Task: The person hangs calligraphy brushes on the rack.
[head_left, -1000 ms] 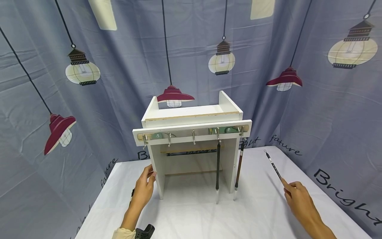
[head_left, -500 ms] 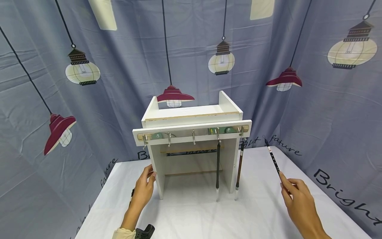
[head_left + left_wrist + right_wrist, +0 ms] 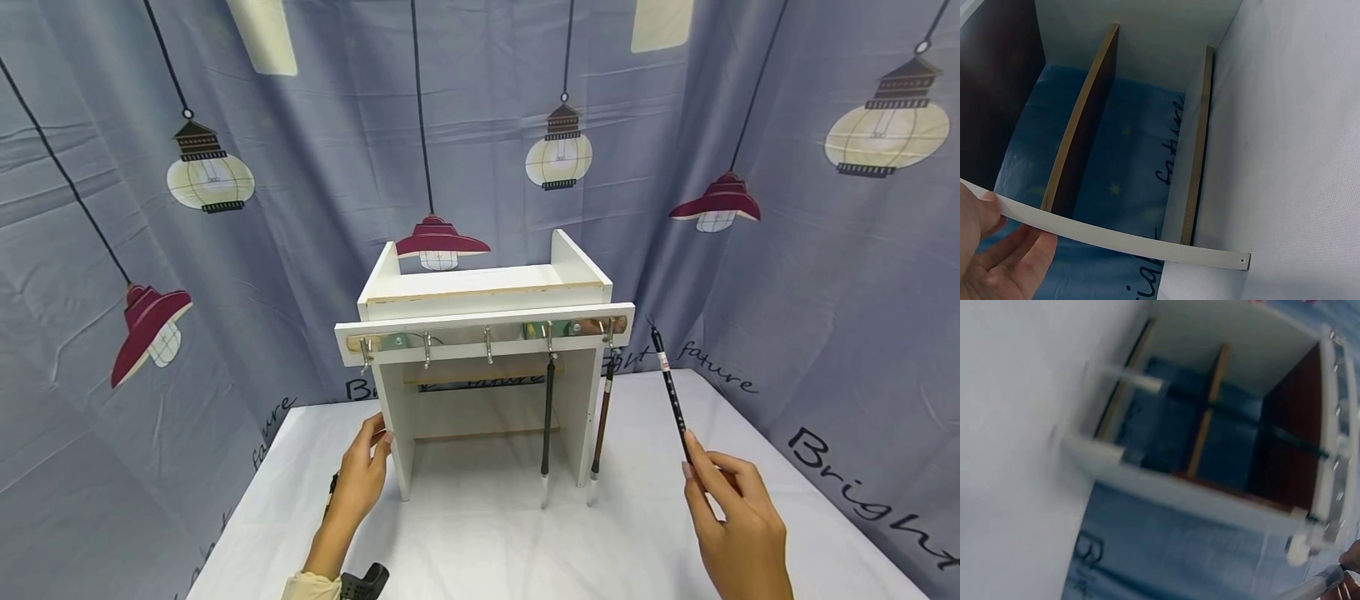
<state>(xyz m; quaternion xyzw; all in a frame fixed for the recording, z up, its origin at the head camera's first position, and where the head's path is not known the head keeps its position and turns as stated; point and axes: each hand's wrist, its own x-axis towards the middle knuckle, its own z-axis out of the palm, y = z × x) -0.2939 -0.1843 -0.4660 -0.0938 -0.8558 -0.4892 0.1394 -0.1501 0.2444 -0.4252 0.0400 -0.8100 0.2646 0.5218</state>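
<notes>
On the right side of the head view my right hand [image 3: 738, 521] pinches a black-handled calligraphy brush [image 3: 673, 400]. Its thin loop points up toward the rack, and the lower part is hidden by the hand. In the right wrist view its pale capped end [image 3: 1310, 590] shows at the bottom corner. My left hand [image 3: 362, 473] grips the left side panel [image 3: 397, 442] of a white shelf, thumb and fingers on either side of its edge in the left wrist view. Across the shelf's front runs a hook rail [image 3: 487, 343]. A black brush [image 3: 548, 417] and a brown brush [image 3: 602, 421] hang from hooks at its right.
Three bare hooks [image 3: 427, 350] are on the rail's left and middle. Behind the left wrist lies a dark slim object [image 3: 331, 492], partly hidden. A white cloth [image 3: 495, 550] covers the table, with lamp-printed curtains [image 3: 315, 208] around it.
My right hand has moved left with the brush, turning it more upright and lifting its loop end to near rail height. The left hand stays on the panel.
</notes>
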